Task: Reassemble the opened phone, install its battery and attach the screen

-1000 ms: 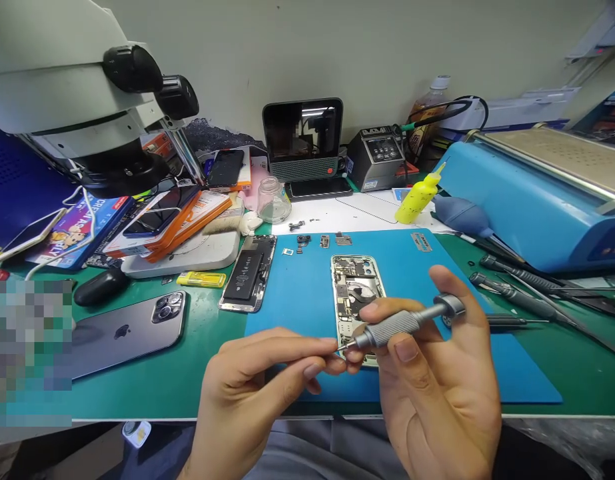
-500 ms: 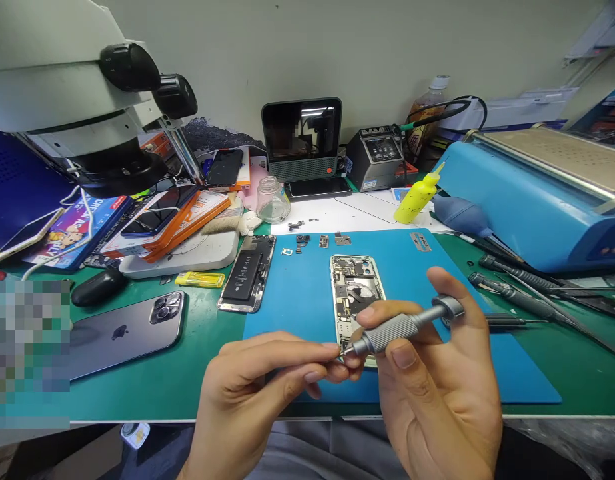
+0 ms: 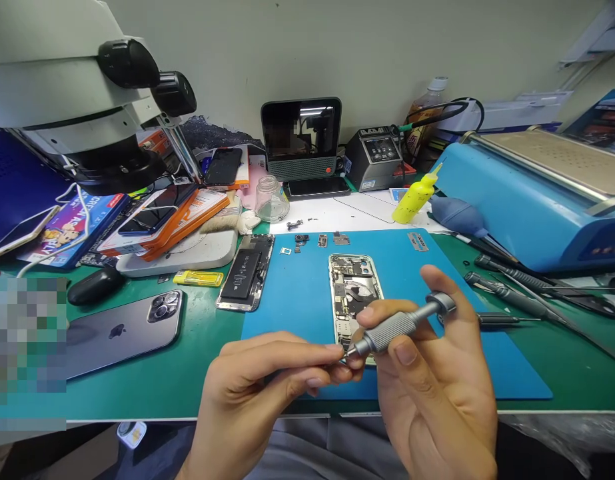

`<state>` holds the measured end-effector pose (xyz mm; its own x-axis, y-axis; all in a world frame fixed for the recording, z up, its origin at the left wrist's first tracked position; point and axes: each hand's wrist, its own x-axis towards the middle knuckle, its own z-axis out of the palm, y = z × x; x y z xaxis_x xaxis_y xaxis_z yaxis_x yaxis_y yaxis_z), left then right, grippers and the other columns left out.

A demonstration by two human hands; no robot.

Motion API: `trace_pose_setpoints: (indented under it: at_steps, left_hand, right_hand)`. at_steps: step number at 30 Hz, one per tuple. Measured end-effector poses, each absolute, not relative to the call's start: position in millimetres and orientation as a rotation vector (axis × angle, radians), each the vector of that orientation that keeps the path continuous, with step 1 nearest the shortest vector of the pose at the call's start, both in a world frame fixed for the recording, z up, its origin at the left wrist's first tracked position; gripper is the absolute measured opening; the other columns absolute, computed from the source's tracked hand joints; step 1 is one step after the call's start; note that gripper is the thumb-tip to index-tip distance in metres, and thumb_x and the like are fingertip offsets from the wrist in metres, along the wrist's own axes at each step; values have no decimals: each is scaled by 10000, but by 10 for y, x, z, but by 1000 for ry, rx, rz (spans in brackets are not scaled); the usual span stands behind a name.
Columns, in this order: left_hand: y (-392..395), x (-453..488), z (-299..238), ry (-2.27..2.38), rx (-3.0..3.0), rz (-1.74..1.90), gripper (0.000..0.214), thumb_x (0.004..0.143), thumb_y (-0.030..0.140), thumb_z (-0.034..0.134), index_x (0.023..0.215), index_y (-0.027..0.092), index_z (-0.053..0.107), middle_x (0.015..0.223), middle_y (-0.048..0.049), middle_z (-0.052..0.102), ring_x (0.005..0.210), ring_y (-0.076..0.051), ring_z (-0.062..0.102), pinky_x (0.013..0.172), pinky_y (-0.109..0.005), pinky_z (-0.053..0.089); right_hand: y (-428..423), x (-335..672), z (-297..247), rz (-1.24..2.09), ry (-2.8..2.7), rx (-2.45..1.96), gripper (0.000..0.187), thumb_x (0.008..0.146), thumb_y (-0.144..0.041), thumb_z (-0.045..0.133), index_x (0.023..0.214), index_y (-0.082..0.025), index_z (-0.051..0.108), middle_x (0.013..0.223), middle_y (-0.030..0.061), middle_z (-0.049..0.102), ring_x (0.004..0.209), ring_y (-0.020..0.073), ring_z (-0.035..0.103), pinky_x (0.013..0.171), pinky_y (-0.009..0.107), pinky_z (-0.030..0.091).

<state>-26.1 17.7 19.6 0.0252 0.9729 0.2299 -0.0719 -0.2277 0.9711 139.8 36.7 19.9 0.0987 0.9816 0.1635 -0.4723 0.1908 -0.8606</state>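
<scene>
My right hand (image 3: 432, 380) grips a silver precision screwdriver (image 3: 394, 331), its knurled shaft between thumb and fingers and its round cap near the index finger. The screwdriver slants down to the left. At its tip, my left hand (image 3: 272, 387) is closed, thumb and index finger pinched together; whether they hold the tip or a bit is hidden. Beneath the hands, partly covered, an opened phone (image 3: 354, 287) with bare inner parts lies on the blue mat (image 3: 287, 300). Left of it rests a detached phone screen half with a black battery (image 3: 243, 275).
Small metal parts (image 3: 341, 238) lie along the mat's upper edge. A grey phone (image 3: 122, 333) and a yellow lighter (image 3: 198, 277) are at left, below a microscope (image 3: 87, 100). Tweezers and drivers (image 3: 512, 293) lie at right, near a blue machine (image 3: 527, 200) and a yellow bottle (image 3: 414, 200).
The whole view has shifted very slightly. Both hands keep the same pose, with the screwdriver still held at the left fingertips.
</scene>
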Motion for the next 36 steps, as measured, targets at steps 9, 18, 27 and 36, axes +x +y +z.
trace_pose_setpoints:
  at_steps: [9,18,27,36]
  left_hand:
    - [224,-255,98,1284,1674,1190,286,1100,327,690,1359,398,790,1192,26,864,1083,-161,817,930,-227,635]
    - [248,-160,16,1338,2334,982,271,1139,233,572,1361,259,724,1401,-43,759,1283,-233,679,1076,-365,527]
    - [258,-149,18,1328,2396,934,242,1141,202,567,1336,237,705,1421,-54,723,1307,-230,633,1093,-366,438]
    - [268,-152,43,1298,2419,942,243,1154,203,540,1337,215,700,1405,-60,728,1321,-219,623,1087,-348,412]
  right_hand:
    - [489,1737,272,884,-933,-881,582,1003,-290,756,1543,-402,568,947,10,725,788,187,696,554,268,578]
    - [433,2096,92,397,-1481,-964,689,869,-35,806,1439,-388,651,937,9,787,686,237,747,545,413,652]
    - [432,2114,32,462,-1579,-981,699,876,-28,789,1462,-394,687,990,30,782,742,224,771,647,428,705]
    - [424,2108,43,479,-1557,-1007,681,895,-35,782,1455,-412,692,983,23,763,735,225,766,628,433,695]
